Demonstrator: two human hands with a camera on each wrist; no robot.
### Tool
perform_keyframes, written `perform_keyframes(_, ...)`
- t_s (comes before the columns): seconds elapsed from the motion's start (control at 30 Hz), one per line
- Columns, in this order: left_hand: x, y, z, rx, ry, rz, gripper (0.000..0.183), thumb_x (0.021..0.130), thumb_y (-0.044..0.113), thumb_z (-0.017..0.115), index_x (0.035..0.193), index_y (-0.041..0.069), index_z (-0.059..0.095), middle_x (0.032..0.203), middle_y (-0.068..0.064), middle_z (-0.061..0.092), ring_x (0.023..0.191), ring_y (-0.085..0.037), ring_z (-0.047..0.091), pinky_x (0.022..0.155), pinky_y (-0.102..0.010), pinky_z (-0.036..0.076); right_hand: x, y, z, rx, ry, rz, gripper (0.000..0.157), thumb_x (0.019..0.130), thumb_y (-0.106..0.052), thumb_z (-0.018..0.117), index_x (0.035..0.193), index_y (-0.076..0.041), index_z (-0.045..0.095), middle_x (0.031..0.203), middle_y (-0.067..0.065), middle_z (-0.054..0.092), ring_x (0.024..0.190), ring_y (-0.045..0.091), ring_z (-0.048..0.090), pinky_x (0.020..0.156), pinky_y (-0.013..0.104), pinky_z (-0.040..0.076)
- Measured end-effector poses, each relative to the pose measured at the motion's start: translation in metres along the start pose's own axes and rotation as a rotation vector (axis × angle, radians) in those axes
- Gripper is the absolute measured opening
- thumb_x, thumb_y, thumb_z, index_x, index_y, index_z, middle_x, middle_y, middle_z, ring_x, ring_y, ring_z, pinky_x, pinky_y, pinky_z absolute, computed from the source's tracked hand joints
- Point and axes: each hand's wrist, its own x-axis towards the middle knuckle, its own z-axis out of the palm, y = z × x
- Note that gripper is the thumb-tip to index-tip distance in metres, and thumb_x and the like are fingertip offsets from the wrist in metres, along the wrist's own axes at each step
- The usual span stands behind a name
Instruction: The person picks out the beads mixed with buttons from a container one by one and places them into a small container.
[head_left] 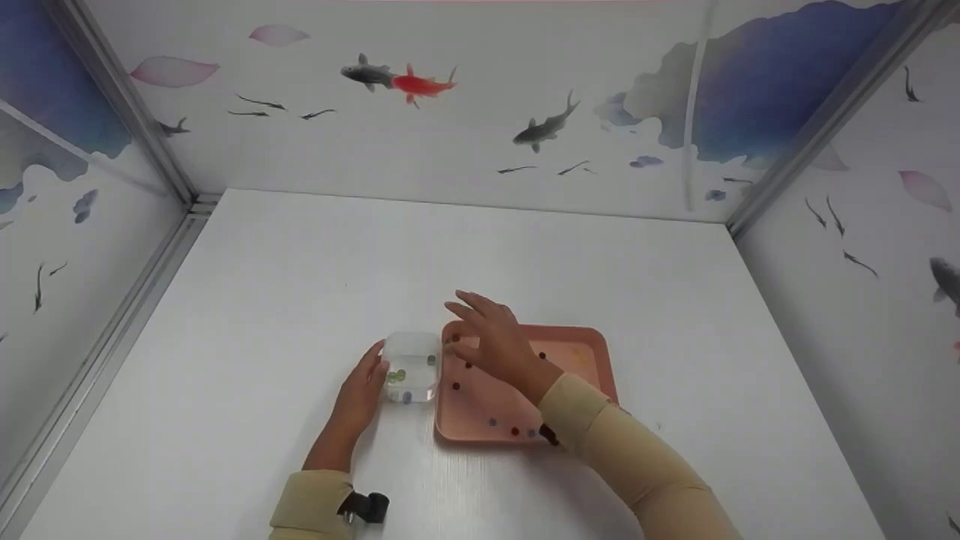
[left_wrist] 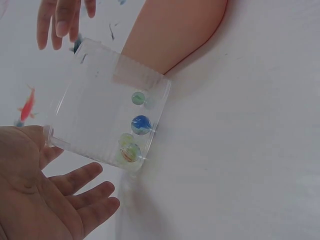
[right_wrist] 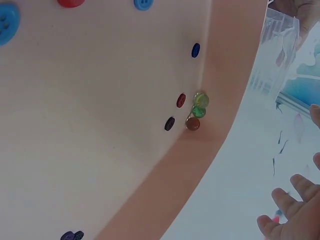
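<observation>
A clear plastic container [head_left: 411,343] stands against the left side of a pink tray [head_left: 487,397]. My left hand [head_left: 360,394] rests at its left side, fingers extended and loosely spread in the left wrist view. Inside lie a green marble [left_wrist: 138,98], a blue marble [left_wrist: 141,125] and clear yellowish marbles [left_wrist: 131,152]. Above the tray's left edge, my right hand [head_left: 499,345] hovers beside the container, its fingers apart and holding nothing visible. In a tray corner, a brown marble [right_wrist: 192,123] sits by a green marble [right_wrist: 199,111] and a yellowish marble [right_wrist: 201,99].
Buttons lie scattered across the tray, among them a dark red button [right_wrist: 181,100], a dark blue button [right_wrist: 195,50] and a larger light blue button [right_wrist: 7,23]. The white table [head_left: 300,262] meets a fish-patterned wall [head_left: 465,150] at the back.
</observation>
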Motion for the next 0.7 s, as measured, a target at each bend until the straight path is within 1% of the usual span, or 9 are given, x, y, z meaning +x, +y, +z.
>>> perform_keyframes(0.2, -0.0005, 0.0006, 0.0000, -0.001, 0.003, 0.013, 0.052, 0.106, 0.030, 0.033, 0.153, 0.009, 0.024, 0.147, -0.023, 0.041, 0.139, -0.043, 0.031, 0.113, -0.059, 0.022, -0.0002, 0.0035, 0.0003, -0.011, 0.029, 0.009, 0.059, 0.087, -0.026, 0.074, 0.140, -0.011, 0.052, 0.145, 0.010, 0.048, 0.133, 0.026, 0.045, 0.104, 0.053, 0.040)
perform_keyframes(0.43, 0.0001, 0.0004, 0.0001, 0.001, 0.005, 0.004, 0.052, 0.106, 0.031, 0.032, 0.153, 0.010, 0.024, 0.147, -0.023, 0.040, 0.138, -0.043, 0.032, 0.113, -0.060, 0.023, -0.0018, 0.0060, -0.0011, 0.053, 0.028, 0.043, 0.059, 0.087, -0.022, 0.073, 0.140, -0.010, 0.050, 0.145, 0.011, 0.048, 0.134, 0.026, 0.044, 0.106, 0.053, 0.038)
perform_keyframes(0.67, 0.0002, -0.0021, 0.0010, -0.028, -0.008, -0.005, 0.060, 0.104, 0.045, 0.032, 0.154, 0.013, 0.023, 0.149, -0.020, 0.040, 0.140, -0.042, 0.030, 0.113, -0.060, 0.022, -0.0042, 0.0098, -0.0008, 0.084, 0.039, 0.048, 0.058, 0.088, -0.023, 0.074, 0.139, -0.008, 0.051, 0.143, 0.012, 0.049, 0.131, 0.030, 0.047, 0.104, 0.053, 0.040)
perform_keyframes(0.7, 0.0004, -0.0023, 0.0011, -0.036, -0.010, -0.008, 0.060, 0.103, 0.045, 0.032, 0.154, 0.014, 0.023, 0.149, -0.020, 0.040, 0.140, -0.042, 0.030, 0.113, -0.060, 0.021, -0.0040, 0.0105, -0.0008, 0.093, 0.043, 0.046, 0.058, 0.087, -0.022, 0.074, 0.138, -0.008, 0.051, 0.143, 0.013, 0.050, 0.131, 0.031, 0.047, 0.104, 0.053, 0.041)
